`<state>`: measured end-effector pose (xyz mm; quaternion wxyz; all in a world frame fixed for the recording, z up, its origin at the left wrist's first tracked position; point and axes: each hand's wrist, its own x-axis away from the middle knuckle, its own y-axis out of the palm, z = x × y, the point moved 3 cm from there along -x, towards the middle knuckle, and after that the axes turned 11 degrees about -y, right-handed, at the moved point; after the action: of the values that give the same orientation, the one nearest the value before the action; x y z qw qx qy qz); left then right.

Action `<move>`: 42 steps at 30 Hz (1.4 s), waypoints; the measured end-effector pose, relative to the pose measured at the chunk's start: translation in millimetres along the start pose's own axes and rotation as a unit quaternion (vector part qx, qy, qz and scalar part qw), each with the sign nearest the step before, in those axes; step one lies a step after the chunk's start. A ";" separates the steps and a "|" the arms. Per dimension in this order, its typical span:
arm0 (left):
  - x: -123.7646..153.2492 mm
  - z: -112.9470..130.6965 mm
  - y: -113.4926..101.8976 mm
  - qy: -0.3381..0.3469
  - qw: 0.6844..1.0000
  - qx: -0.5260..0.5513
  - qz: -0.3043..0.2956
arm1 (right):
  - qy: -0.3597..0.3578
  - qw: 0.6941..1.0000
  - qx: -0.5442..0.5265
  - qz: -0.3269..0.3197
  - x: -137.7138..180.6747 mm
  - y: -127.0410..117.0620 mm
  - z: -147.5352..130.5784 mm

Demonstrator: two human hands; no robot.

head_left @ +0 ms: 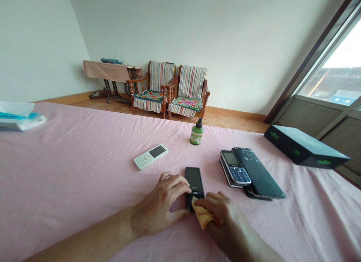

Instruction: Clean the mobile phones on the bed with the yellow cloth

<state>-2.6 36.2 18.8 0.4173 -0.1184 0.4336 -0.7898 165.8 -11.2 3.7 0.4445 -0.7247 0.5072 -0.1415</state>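
On a wrinkled pink cloth (93,156), low and central in view: a dark phone (194,178), lying flat, screen up, its keypad end largely hidden between the two hands. At its left edge and lower corner, the left hand (160,203), loosely open, fingertips and thumb set apart and touching the case; pressing or merely resting, hard to tell. At its lower right, the right hand (225,213), clutching a folded yellow cloth (203,217), one corner of the fabric against the keypad area. Beyond the left hand, a white phone (150,156), face up and set at a slant, apart from the dark one. Farther out, a green bottle (196,135) with a black top, standing upright. Over to the right, a pile: a phone with blue keys (236,168) on top of another device, and just beside it a large dark handset (258,171) with pale blotches, overlapping something thin and black underneath. Past that pile, a black box (304,145) with green markings. Off at far left, a tissue pack (25,121), partly out of view. Across the room, two wooden armchairs (191,81) with striped covers.
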 end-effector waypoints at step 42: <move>-0.1 0.5 -0.1 0.003 1.000 0.003 -0.001 | -0.020 1.000 -0.011 -0.003 -2.1 -0.2 -1.3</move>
<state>-2.4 36.0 19.2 0.4158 -0.1149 0.4323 -0.7918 164.1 -10.0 5.1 0.4462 -0.7338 0.4974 -0.1226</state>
